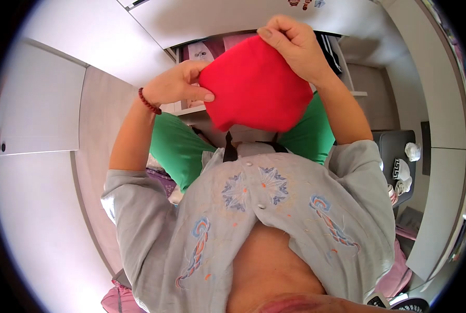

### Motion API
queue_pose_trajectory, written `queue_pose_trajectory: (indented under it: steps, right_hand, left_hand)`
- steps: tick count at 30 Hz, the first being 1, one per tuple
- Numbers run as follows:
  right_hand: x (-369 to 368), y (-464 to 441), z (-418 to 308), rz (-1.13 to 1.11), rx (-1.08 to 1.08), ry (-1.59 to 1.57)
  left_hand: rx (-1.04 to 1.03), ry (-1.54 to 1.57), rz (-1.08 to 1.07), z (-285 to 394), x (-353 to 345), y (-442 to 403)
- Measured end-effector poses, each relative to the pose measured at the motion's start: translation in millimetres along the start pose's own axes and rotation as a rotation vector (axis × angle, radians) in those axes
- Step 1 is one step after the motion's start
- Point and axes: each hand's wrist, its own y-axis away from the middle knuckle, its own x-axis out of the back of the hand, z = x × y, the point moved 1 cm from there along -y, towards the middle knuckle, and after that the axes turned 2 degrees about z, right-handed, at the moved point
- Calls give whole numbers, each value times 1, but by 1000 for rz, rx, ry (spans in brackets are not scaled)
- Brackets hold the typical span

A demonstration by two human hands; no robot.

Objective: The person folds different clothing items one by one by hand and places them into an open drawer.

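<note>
Between a person's two hands, a red cloth (253,83) is held up in front of an open drawer (191,110) with clothes inside. The left hand (174,83), with a beaded bracelet (149,102) at its wrist, pinches the cloth's left edge, thumb in front and slightly apart from the fingers. The right hand (298,49) grips the top edge, thumb pressed down, fingers curled. Below are green trousers (175,148) and a grey embroidered shirt (154,224).
</note>
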Motion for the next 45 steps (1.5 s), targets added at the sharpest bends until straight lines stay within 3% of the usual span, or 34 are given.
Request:
queue_pose_trajectory:
  steps: [2,6,8,11,18,20,24,26,30,32,35,36,40,45]
  right_hand:
    - [2,1,5,91,36,47]
    - [7,3,3,112,204,131]
    - [14,3,-2,112,315,86]
    - [20,-2,-9,116,418,45]
    - [12,-17,-2,152,437,-26]
    - [10,-23,7,137,360,-6]
    - [6,-31,13,98,237,-5]
    - [0,-36,23,57,90,-59]
    - [-24,-47,36,62,77,-223]
    - [-37,-52,39,235,65,-379]
    - [-45,-56,34,217,9,-480]
    - [-48,-56,35,218,7,-481]
    - [-54,-59,43,224,55,-357]
    - [-52,-60,60,293,58,-205]
  left_hand:
    - [151,11,34,-11,0,-4]
    - [83,-220,191,-6,-5,-8]
    - [-442,-737,295,14,-7,-8]
    - [-595,-886,380,31,-8,-9]
    - [-627,-1119,465,58,-17,-17]
    - [-485,-1052,452,56,-11,-20]
    - [-475,-961,401,60,-5,-25]
    - [-460,-458,405,58,-3,-29]
    - [-382,-279,261,51,16,-37]
    - [-481,209,292,45,15,-43]
    - [-553,462,343,25,32,-47]
    - [-590,489,232,22,41,-46]
    - [-585,572,227,1,62,-46]
    - [-597,555,378,13,39,-44]
